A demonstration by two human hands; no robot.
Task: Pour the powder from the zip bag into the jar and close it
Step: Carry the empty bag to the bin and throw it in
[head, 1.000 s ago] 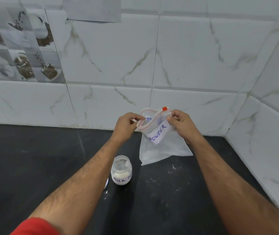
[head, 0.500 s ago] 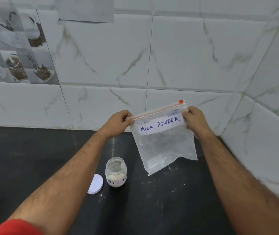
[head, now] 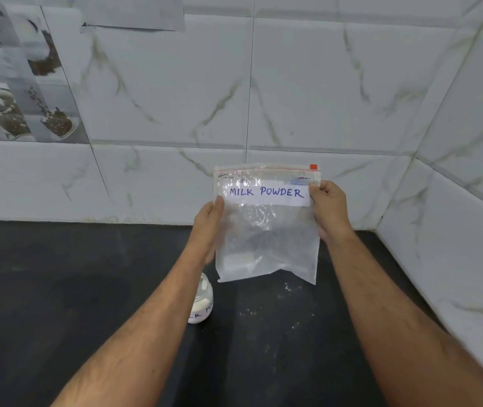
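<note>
zip bag (head: 266, 230) now squared upright, left hand (head: 208, 227) slid down its side edge, lid out of sight

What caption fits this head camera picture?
Both hands, left hand and right hand, hold the nearly empty milk powder zip bag above the jar.

Both your arms reach forward and up from the bottom of the frame, bare forearms angling toward centre. Your left hand (head: 208, 227) sits mid-frame, fingers extended, thumb tip pressed forward. Your right hand (head: 328, 207) is level beside it, right of centre, fingers curled into a pinch.
</note>
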